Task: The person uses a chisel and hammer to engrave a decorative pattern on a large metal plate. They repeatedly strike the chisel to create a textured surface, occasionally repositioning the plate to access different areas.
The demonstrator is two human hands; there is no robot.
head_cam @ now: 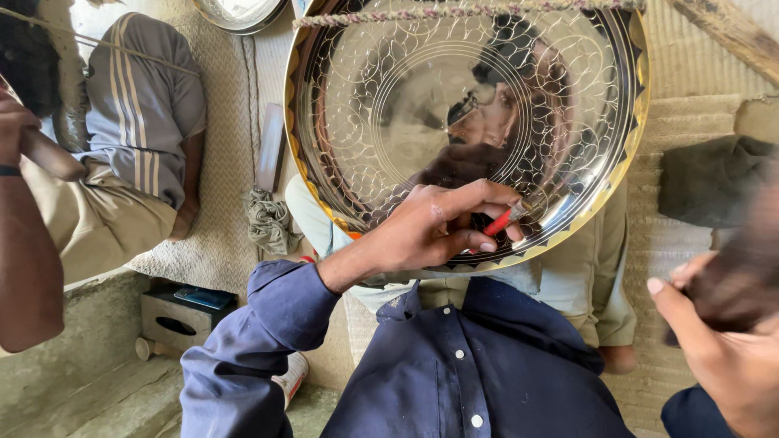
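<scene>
I am holding a red-handled tool (505, 219) in my left hand (434, 231), fingers pinched around its handle, and I am pressing its tip against the lower rim of a big round brass tray (389, 105). The tray is standing nearly upright in front of my chest, filling the upper middle of the view, with a twisted rope (454, 11) running across its top edge. Its polished face is showing engraved rings and leaf-like curves, and a zigzag band is running round its golden rim. My right hand (718, 341) is sitting low at the right edge, blurred, and its fingers are curling around something dark (730, 284); I cannot tell what that is. My blue shirt (471, 365) is filling the bottom of the view. Behind the tray another person is sitting cross-legged in pale trousers (580, 276) on a woven floor mat (682, 138). To the left a second person in a grey striped shirt (142, 105) is sitting on the mat, and a forearm with a dark wristband (10, 170) is crossing the left edge. A crumpled rag (268, 221) is lying on the mat beside the tray, and a small box (182, 318) is sitting lower left.
</scene>
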